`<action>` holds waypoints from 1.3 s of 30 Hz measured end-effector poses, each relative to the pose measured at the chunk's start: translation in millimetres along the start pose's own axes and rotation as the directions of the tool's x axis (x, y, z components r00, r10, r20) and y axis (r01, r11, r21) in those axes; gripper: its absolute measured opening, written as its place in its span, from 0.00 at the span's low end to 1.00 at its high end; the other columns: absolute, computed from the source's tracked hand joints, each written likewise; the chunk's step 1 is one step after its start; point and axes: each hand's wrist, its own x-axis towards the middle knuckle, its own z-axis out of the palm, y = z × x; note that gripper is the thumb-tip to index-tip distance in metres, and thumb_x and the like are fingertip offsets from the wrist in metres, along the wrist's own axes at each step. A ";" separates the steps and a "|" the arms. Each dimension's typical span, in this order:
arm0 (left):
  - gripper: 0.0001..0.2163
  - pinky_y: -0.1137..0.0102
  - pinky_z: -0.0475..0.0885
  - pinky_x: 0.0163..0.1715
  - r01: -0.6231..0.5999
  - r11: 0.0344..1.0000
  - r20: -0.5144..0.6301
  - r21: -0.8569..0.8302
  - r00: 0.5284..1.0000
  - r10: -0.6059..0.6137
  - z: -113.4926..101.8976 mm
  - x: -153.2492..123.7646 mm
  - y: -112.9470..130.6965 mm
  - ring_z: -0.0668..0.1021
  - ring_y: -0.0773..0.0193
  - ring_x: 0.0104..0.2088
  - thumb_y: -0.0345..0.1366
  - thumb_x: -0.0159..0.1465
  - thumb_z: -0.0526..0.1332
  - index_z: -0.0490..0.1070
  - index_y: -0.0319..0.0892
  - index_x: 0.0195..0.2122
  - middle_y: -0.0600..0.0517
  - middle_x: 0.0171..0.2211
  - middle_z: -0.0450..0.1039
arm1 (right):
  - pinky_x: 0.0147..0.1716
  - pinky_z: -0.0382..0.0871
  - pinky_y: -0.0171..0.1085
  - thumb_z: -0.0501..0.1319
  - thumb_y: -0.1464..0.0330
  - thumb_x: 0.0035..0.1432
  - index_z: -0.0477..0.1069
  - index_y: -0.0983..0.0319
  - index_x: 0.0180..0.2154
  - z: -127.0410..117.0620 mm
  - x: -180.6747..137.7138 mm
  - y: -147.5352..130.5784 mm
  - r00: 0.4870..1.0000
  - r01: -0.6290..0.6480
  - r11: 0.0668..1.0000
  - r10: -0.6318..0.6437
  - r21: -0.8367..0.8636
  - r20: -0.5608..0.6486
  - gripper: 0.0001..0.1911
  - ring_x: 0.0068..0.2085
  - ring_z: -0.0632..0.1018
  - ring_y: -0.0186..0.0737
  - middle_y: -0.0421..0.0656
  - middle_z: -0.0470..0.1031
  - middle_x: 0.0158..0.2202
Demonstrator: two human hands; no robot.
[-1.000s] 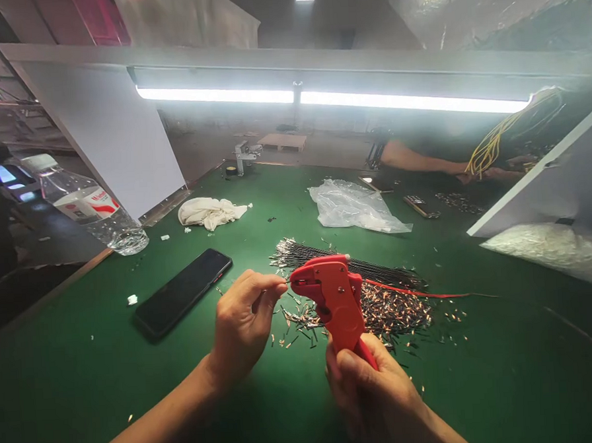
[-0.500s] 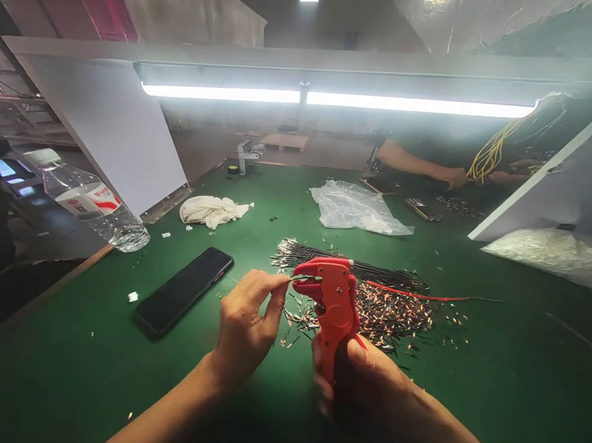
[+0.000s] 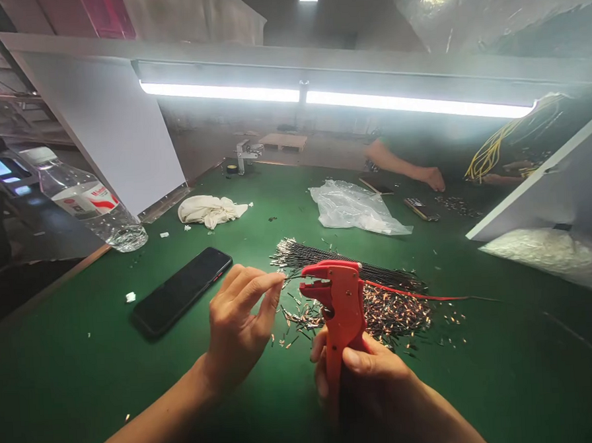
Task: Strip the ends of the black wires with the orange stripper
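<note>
My right hand (image 3: 373, 376) is wrapped around the handle of a red wire stripper (image 3: 345, 305), held upright with its jaws to the left and parted. My left hand (image 3: 246, 310) pinches a thin black wire (image 3: 293, 276) between thumb and forefinger; the wire's far end reaches toward the stripper's upper jaw. Behind the tool lies a bundle of black wires (image 3: 327, 256) with light-coloured ends at the left. In front of that bundle is a heap of short black and coppery scraps (image 3: 395, 315), partly hidden by the tool. A red strand (image 3: 413, 293) crosses the heap.
A phone (image 3: 183, 290) lies on the green table (image 3: 135, 375), left of my hands. A plastic bottle (image 3: 89, 199) leans at the left edge. Farther back are a white cloth (image 3: 211, 211) and a clear plastic bag (image 3: 357, 208). Another person's hand (image 3: 430, 177) rests across the table.
The stripper has shifted slightly right and its jaws are wider apart. My left hand has drawn back a little left with the wire. The other person's hand has moved left, away from the yellow wires.
</note>
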 end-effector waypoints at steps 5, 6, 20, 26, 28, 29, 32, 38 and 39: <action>0.08 0.71 0.68 0.30 -0.017 1.000 -0.006 -0.005 1.000 0.017 1.0 -1.8 -1.7 0.71 0.68 0.29 0.23 0.61 0.63 0.74 0.42 0.38 0.54 0.28 0.73 | 0.26 0.72 0.35 0.66 0.63 0.54 0.72 0.68 0.42 9.1 2.7 -3.2 1.000 0.023 1.000 -0.023 0.015 -0.001 0.17 0.26 0.79 0.38 0.44 0.77 0.26; 0.08 0.71 0.68 0.29 -0.029 1.000 -0.003 -0.007 1.000 0.029 1.3 -2.4 -2.3 0.71 0.68 0.29 0.23 0.61 0.63 0.74 0.42 0.39 0.54 0.28 0.73 | 0.28 0.73 0.36 0.66 0.63 0.53 0.72 0.68 0.41 10.1 3.3 -3.2 0.999 0.031 0.999 -0.031 0.022 0.005 0.17 0.25 0.79 0.38 0.43 0.76 0.25; 0.11 0.72 0.68 0.28 -0.111 0.993 0.039 0.039 0.993 0.110 3.9 -8.9 -3.0 0.71 0.68 0.28 0.21 0.60 0.63 0.74 0.40 0.41 0.53 0.28 0.73 | 0.24 0.71 0.35 0.66 0.62 0.54 0.71 0.67 0.37 9.5 3.2 -0.9 1.000 0.026 1.000 -0.026 -0.010 0.009 0.15 0.24 0.77 0.37 0.42 0.73 0.25; 0.13 0.72 0.67 0.27 -0.173 0.979 0.053 0.104 0.984 0.168 2.4 -10.2 -4.0 0.71 0.68 0.28 0.20 0.59 0.64 0.74 0.41 0.43 0.53 0.28 0.73 | 0.37 0.73 0.41 0.67 0.63 0.52 0.73 0.70 0.36 8.1 3.3 2.4 1.000 0.017 0.999 -0.017 -0.028 0.003 0.15 0.25 0.78 0.38 0.44 0.77 0.22; 0.13 0.72 0.66 0.27 -0.179 0.977 0.055 0.118 0.983 0.174 2.0 -10.3 -4.6 0.70 0.68 0.27 0.20 0.58 0.64 0.74 0.41 0.43 0.53 0.28 0.73 | 0.37 0.73 0.41 0.67 0.63 0.52 0.74 0.70 0.35 7.0 3.0 2.4 0.999 0.026 0.999 -0.027 -0.030 -0.018 0.15 0.25 0.78 0.37 0.45 0.77 0.23; 0.13 0.72 0.66 0.27 -0.180 0.976 0.052 0.124 0.983 0.175 1.7 -10.1 -4.7 0.70 0.68 0.27 0.20 0.58 0.64 0.74 0.41 0.42 0.53 0.28 0.73 | 0.34 0.73 0.39 0.67 0.63 0.53 0.74 0.70 0.35 6.5 2.9 2.0 0.999 0.028 0.999 -0.029 -0.024 -0.022 0.14 0.24 0.77 0.36 0.45 0.77 0.23; 0.13 0.73 0.65 0.26 -0.191 0.972 0.045 0.138 0.981 0.187 0.3 -8.8 -4.3 0.69 0.69 0.26 0.20 0.58 0.64 0.74 0.41 0.42 0.53 0.28 0.73 | 0.26 0.70 0.34 0.66 0.62 0.53 0.73 0.69 0.35 6.4 3.1 -0.4 1.000 0.026 0.999 -0.026 -0.028 -0.002 0.14 0.24 0.76 0.36 0.46 0.77 0.24; 0.13 0.73 0.65 0.26 -0.240 0.956 0.061 0.166 0.971 0.233 -2.8 -6.6 -4.3 0.68 0.68 0.26 0.21 0.58 0.64 0.74 0.42 0.43 0.53 0.28 0.73 | 0.20 0.67 0.31 0.68 0.61 0.50 0.71 0.67 0.31 14.9 1.6 0.6 0.994 0.061 0.998 -0.063 -0.025 -0.091 0.15 0.19 0.72 0.33 0.40 0.72 0.20; 0.13 0.73 0.65 0.26 -0.245 0.955 0.061 0.168 0.969 0.238 -3.0 -6.7 -4.6 0.68 0.68 0.26 0.21 0.58 0.64 0.74 0.42 0.43 0.53 0.28 0.73 | 0.19 0.66 0.31 0.68 0.61 0.50 0.70 0.66 0.31 16.3 0.9 1.4 0.989 0.073 0.997 -0.074 -0.009 -0.127 0.15 0.19 0.71 0.32 0.39 0.71 0.21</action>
